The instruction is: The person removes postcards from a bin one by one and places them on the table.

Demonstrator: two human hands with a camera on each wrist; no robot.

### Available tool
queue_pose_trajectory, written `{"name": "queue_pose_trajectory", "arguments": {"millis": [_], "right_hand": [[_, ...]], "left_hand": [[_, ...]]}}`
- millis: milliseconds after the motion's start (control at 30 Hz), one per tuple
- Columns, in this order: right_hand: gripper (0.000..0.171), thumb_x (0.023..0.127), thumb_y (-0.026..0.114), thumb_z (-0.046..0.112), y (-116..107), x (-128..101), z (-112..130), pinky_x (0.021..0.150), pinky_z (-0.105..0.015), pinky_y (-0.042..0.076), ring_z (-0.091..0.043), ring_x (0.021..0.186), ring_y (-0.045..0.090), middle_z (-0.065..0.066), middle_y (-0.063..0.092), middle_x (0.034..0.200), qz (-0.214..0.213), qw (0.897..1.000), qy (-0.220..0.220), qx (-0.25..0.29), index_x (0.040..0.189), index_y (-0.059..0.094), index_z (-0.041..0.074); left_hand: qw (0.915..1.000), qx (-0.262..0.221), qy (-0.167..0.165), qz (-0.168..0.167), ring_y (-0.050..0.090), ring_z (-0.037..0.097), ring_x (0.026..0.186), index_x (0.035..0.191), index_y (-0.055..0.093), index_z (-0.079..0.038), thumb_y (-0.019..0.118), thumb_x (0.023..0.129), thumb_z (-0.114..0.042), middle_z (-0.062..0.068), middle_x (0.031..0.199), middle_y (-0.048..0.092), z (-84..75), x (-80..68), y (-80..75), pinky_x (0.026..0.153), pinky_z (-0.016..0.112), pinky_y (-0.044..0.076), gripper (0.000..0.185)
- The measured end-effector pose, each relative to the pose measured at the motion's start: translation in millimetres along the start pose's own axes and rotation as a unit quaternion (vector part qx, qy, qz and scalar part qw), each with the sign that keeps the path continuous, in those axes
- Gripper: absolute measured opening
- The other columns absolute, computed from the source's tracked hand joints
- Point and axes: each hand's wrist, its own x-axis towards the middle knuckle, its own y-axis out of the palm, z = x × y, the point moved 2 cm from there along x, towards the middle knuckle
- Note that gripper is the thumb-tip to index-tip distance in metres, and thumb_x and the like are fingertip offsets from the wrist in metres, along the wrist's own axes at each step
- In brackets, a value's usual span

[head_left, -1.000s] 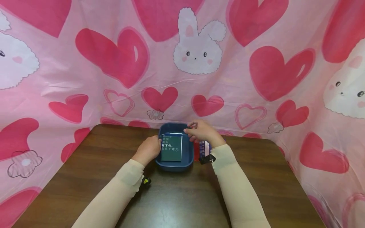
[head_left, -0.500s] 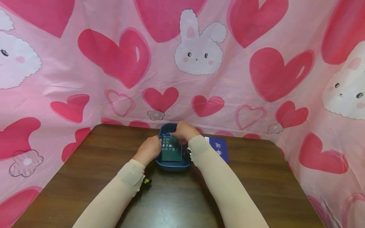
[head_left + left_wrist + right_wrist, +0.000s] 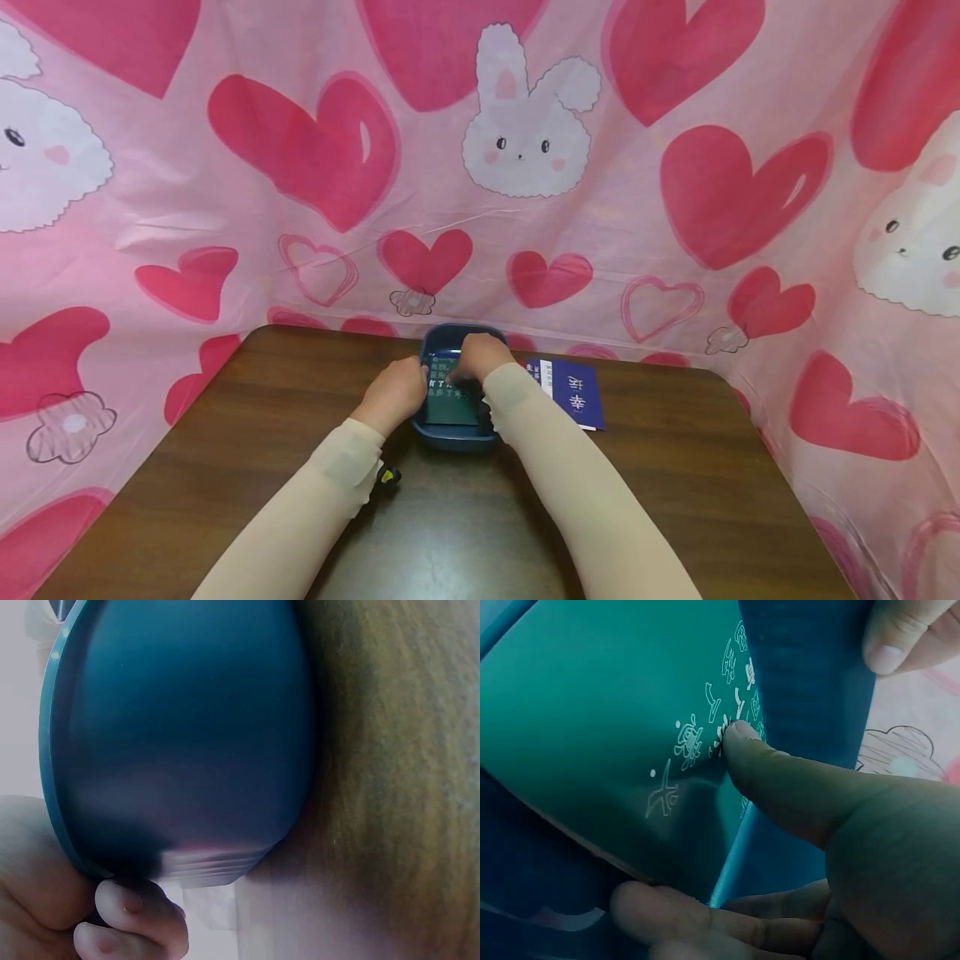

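- Since a second ago, the right hand (image 3: 476, 357) has crossed from the tub's far rim into the blue tub (image 3: 453, 437), uncovering a blue booklet (image 3: 573, 392) on the tabletop (image 3: 225, 450).
- Left hand (image 3: 396, 393) grips the tub's left rim, fingers curled.
- Green book (image 3: 592, 727) lies in the tub; it looks light, thin, bendable, best lifted by an edge.
- Right hand pinches its edge, thumb on the cover.

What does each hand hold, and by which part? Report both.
Left hand grips the dark blue plastic tub's left rim; right hand pinches the green printed booklet's edge.
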Motion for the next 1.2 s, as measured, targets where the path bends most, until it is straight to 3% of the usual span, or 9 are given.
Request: {"name": "queue_pose_trajectory", "arguments": {"millis": [233,367,467,533,767,900,1033,1133,1200], "right_hand": [[0.063,0.086,0.101,0.041,-1.9,-2.2,-2.2,0.107,-0.05,0.067,-0.028,0.101,0.075,-0.013,0.083,0.124,-0.023,1.0,-0.009,0.001,0.13,0.08,0.002],[0.049,0.085,0.101,0.033,-7.4,-2.8,-2.9,0.084,-0.042,0.071,-0.025,0.078,0.074,-0.012,0.083,0.102,-0.03,0.999,-0.017,0.005,0.117,0.082,0.0],[0.035,0.087,0.099,0.026,-13.4,-0.1,-5.4,0.058,-0.036,0.064,-0.022,0.058,0.068,-0.011,0.077,0.079,-0.01,0.999,-0.014,0.032,0.102,0.081,-0.001],[0.031,0.089,0.097,0.022,-18.8,2.4,-7.5,0.051,-0.033,0.06,-0.02,0.052,0.065,-0.011,0.072,0.072,0.008,0.998,-0.015,0.062,0.097,0.079,-0.003],[0.026,0.095,0.089,0.011,-34.0,4.3,-19.9,0.065,-0.037,0.07,-0.028,0.068,0.081,-0.014,0.069,0.085,0.026,0.984,-0.04,0.171,0.101,0.07,-0.005],[0.027,0.098,0.086,0.012,-39.9,-2.3,-30.3,0.07,-0.038,0.072,-0.031,0.086,0.083,-0.02,0.075,0.104,0.016,0.978,-0.039,0.202,0.114,0.073,-0.005],[0.056,0.102,0.082,0.009,-47.9,-11.4,-47.3,0.076,-0.043,0.073,-0.028,0.096,0.078,-0.026,0.071,0.142,0.009,0.964,-0.039,0.263,0.153,0.061,-0.004],[0.071,0.103,0.078,0.005,-56.1,-18.9,-64.8,0.082,-0.051,0.073,-0.028,0.092,0.078,-0.031,0.068,0.146,-0.004,0.946,-0.046,0.32,0.167,0.047,-0.001],[0.069,0.104,0.077,0.003,-61.6,-24.0,-78.8,0.082,-0.053,0.073,-0.027,0.087,0.079,-0.03,0.071,0.136,-0.018,0.934,-0.05,0.352,0.166,0.048,0.0]], "left_hand": [[1.0,0.004,0.002,-0.006,0.079,0.037,0.104,0.14,0.067,0.005,0.052,0.121,-0.027,0.025,0.128,0.079,1.5,0.5,1.0,0.1,0.062,0.068,0.041],[1.0,0.005,0.002,-0.008,0.079,0.037,0.103,0.14,0.067,0.006,0.052,0.121,-0.027,0.026,0.128,0.079,1.5,1.0,1.6,0.101,0.062,0.068,0.041],[0.9998,0.007,0.007,-0.015,0.079,0.037,0.1,0.137,0.069,0.006,0.052,0.12,-0.026,0.025,0.124,0.079,0.5,0.4,1.0,0.099,0.061,0.069,0.039],[0.9998,0.005,0.008,-0.017,0.079,0.036,0.099,0.135,0.069,0.006,0.053,0.12,-0.025,0.025,0.122,0.08,-0.3,-0.5,0.4,0.098,0.061,0.069,0.038],[0.9999,0.003,-0.002,-0.011,0.078,0.037,0.101,0.141,0.067,0.006,0.054,0.12,-0.027,0.025,0.123,0.078,-0.6,-1.9,0.8,0.1,0.061,0.069,0.041],[0.9999,0.009,-0.008,-0.005,0.077,0.036,0.101,0.143,0.066,0.006,0.053,0.12,-0.028,0.024,0.122,0.078,0.4,-0.4,2.6,0.102,0.061,0.068,0.042],[0.9998,0.016,-0.005,-0.007,0.078,0.037,0.103,0.143,0.066,0.006,0.052,0.12,-0.028,0.025,0.124,0.078,0.4,0.2,3.5,0.103,0.062,0.067,0.043],[0.9997,0.018,-0.003,-0.014,0.078,0.037,0.104,0.142,0.066,0.007,0.052,0.12,-0.027,0.025,0.123,0.078,-0.8,-0.5,2.6,0.103,0.062,0.067,0.043],[0.9996,0.018,-0.005,-0.019,0.078,0.037,0.104,0.141,0.067,0.006,0.053,0.12,-0.027,0.024,0.122,0.078,-1.1,-0.9,2.3,0.104,0.062,0.067,0.042]]}}
